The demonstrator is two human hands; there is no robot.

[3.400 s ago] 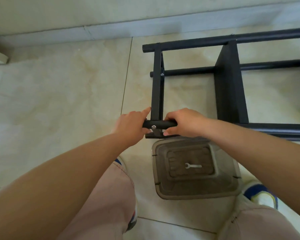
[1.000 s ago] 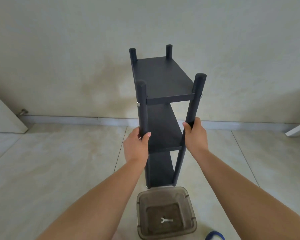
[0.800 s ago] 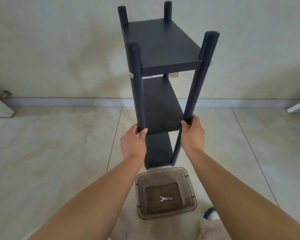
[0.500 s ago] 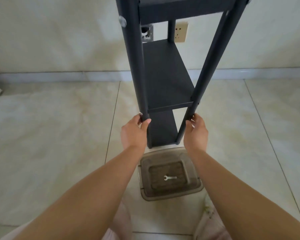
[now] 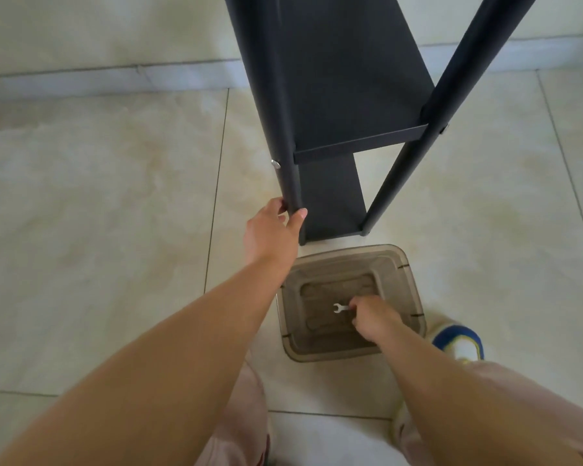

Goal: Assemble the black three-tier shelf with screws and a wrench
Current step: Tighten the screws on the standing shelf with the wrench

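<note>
black metal, matte, standing upright on the tile: the shelf (image 5: 344,95) is on its feet in front of me, with the near left post (image 5: 285,156) running down into my left hand (image 5: 271,232). my thumb and fingers curl round that post low down, just below a silver screw head (image 5: 275,164) at the middle tier. a second screw (image 5: 444,129) shows on the right post at the same tier.

the wrench (image 5: 341,308) lies flat on the bottom of the smoky clear plastic bin (image 5: 408,284) that sits on the floor just in front of the shelf's near feet. my right hand (image 5: 371,317) is down inside the bin, fingers curled, fingertips at the wrench's handle end; the open jaw end pokes out to the left. i cannot tell whether i have it pinched yet or am only touching it.

to do this well i'd pinch the flat handle between thumb and forefinger and tip it up off the bin floor, since a thin flat tool slides rather than lifts. the left hand should keep the post steady so the tall narrow frame doesn't rock while i look down. i judge the build nearly done, with the wrench wanted for a final snugging of those screws.

around it all: pale marbled floor tiles (image 5: 98,213), a skirting strip along the wall, my pink trouser knees and a blue-and-white shoe (image 5: 460,341) beside the bin.
</note>
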